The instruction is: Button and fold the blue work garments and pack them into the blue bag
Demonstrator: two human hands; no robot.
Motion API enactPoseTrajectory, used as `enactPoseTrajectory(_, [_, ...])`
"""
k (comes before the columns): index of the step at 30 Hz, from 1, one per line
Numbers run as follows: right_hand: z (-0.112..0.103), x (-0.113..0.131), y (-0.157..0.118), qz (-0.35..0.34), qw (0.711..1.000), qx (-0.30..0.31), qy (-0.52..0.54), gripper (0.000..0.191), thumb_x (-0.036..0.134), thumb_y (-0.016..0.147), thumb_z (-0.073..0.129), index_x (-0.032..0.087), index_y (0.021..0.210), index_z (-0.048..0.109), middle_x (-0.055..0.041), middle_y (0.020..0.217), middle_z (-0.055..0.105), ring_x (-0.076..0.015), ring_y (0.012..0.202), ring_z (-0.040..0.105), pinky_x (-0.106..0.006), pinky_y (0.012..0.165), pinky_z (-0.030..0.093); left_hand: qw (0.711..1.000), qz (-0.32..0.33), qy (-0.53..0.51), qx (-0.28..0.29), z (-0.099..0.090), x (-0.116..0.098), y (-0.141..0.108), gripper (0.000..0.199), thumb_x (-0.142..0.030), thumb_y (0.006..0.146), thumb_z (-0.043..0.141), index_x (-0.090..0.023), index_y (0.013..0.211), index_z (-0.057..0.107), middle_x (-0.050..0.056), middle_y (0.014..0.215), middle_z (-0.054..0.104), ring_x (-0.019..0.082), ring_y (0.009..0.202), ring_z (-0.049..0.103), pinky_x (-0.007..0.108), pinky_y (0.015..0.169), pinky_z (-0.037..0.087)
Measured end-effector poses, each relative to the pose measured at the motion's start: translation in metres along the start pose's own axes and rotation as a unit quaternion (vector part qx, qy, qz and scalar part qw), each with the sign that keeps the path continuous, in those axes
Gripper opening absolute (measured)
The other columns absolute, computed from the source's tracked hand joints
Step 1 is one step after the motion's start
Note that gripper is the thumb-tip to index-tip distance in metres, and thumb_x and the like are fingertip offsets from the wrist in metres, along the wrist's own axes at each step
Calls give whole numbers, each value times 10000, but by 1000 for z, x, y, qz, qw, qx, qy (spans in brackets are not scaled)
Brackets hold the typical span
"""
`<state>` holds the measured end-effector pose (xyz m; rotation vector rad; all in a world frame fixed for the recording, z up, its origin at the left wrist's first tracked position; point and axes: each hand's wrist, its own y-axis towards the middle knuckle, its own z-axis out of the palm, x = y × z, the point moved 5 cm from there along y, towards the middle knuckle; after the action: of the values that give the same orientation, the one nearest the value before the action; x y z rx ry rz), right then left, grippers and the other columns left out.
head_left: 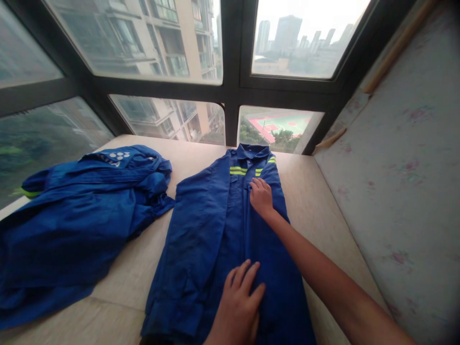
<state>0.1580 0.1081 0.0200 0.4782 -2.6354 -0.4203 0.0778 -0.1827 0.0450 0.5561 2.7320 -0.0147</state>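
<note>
A blue work jacket lies front up, its collar toward the window. Yellow-green and grey stripes cross its chest. The sleeve on the left side is laid lengthwise over the body, its cuff near the bottom. My right hand rests on the upper front just below the stripes, fingers slightly bent and not gripping. Lower down, my left hand lies on the jacket's front with its fingers spread. A lengthwise fold of cloth runs between the hands. My right forearm covers part of the jacket's right side.
A second blue garment lies loosely bunched at the left, with white print on it. Both rest on a pale sill-like surface. Dark-framed windows border the back and left; a flower-patterned wall stands at the right.
</note>
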Motion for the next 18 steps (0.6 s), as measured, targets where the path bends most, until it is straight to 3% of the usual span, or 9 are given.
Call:
enactPoseTrajectory(5, [27,-6,-13,3,998,46,-50,403,277,977,408,188,1345,546,-114,1447,516,-267,1384,366,-484,1147,219,997,52,61,12,20,19,-13,803,-65,697,538,-330,1447,427,11,1589,337,298,1445,311,521,1146,318])
enactPoseTrajectory(8, [33,-10,-17,-4,998,46,-38,412,285,976,398,197,1351,542,-101,1457,509,-259,1391,359,-472,1149,221,995,51,80,-22,27,17,-18,706,-134,757,556,-317,1431,452,24,1574,368,295,1431,336,499,1136,335])
enactPoseTrajectory(14, [23,-31,-18,-31,999,30,-24,408,291,967,403,202,1328,568,-88,1436,537,-257,1370,395,-463,1144,251,991,31,94,-88,46,-14,-3,456,-277,855,578,-313,1309,564,43,1504,476,307,1352,453,486,1053,446])
enactPoseTrajectory(18, [13,-65,-24,-38,998,27,-40,410,301,970,392,200,1323,573,-77,1435,540,-259,1368,402,-461,1142,263,991,10,50,-120,68,-39,15,206,-306,854,601,-273,1048,662,29,1452,536,311,1327,486,492,1039,478])
